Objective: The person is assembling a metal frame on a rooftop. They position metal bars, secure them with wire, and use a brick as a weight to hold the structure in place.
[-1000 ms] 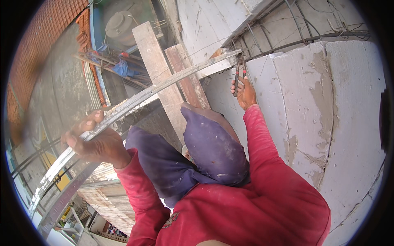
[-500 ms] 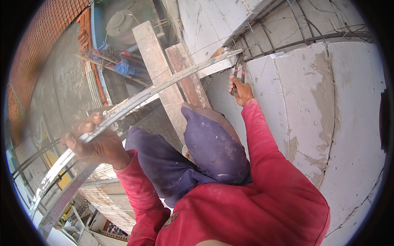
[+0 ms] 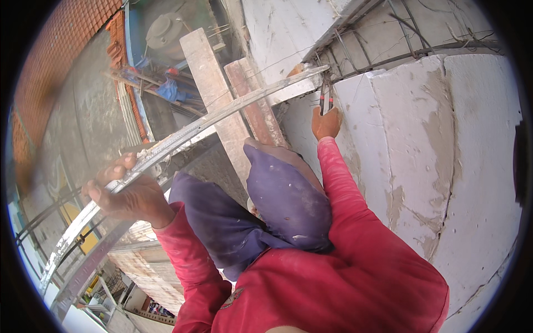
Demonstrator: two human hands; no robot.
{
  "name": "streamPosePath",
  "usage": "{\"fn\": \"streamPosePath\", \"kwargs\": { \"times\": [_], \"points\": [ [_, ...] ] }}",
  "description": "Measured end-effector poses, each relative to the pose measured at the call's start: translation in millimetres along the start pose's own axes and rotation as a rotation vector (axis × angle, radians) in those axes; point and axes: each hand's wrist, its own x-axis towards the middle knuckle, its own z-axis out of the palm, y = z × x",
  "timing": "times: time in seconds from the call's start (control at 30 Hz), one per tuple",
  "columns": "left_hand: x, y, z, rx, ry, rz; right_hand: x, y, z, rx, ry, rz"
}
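Observation:
My left hand (image 3: 119,191) is wrapped round a long pale metal bar (image 3: 191,130) at the left. The bar slants up to the right and its far end lies beside the steel rods at the top of the block wall. In my right hand (image 3: 326,122) are pincers (image 3: 326,101) with dark handles banded in red, pointing away from me. Their jaws are at the bar's far end, among thin wires and rods; what they grip there is too small to make out.
A pale block wall (image 3: 413,127) with mortar smears stands on the right. Steel reinforcing rods (image 3: 411,41) run along its top. Wooden planks (image 3: 214,91) cross ahead of my knees. Lower down lie a tiled roof (image 3: 72,47), a grey tank (image 3: 165,34) and a blue cloth (image 3: 169,90).
My right hand has turned over, so its back now faces up, and the pincers' handles have swung more upright. My left hand and the bar have stayed in place.

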Motion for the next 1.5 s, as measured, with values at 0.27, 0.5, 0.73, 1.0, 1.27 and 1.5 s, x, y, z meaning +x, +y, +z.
{"fn": "streamPosePath", "kwargs": {
  "times": [0.27, 0.5, 0.73, 1.0, 1.27, 1.5],
  "points": [
    [-2, -4, -1, -0.001, -0.015, 0.044, 11, 4, -12, 0.353, -0.26, 0.08],
    [0, -5, -4, -0.091, -0.048, 0.0, 15, 9, -9, 0.226, -0.171, -0.027],
    [2, -6, -9, -0.107, -0.077, 0.009, 8, -15, -9, 0.194, -0.25, 0.098],
    [2, -11, -17, -0.032, -0.047, 0.011, 19, -7, -18, 0.19, -0.264, 0.019],
    [-1, -5, -1, -0.118, -0.015, -0.012, 28, 5, -28, 0.861, -0.604, 0.289],
    [0, -8, -6, -0.064, -0.036, -0.002, 5, -16, 5, 1.567, -0.578, 0.513]
  ]
}}
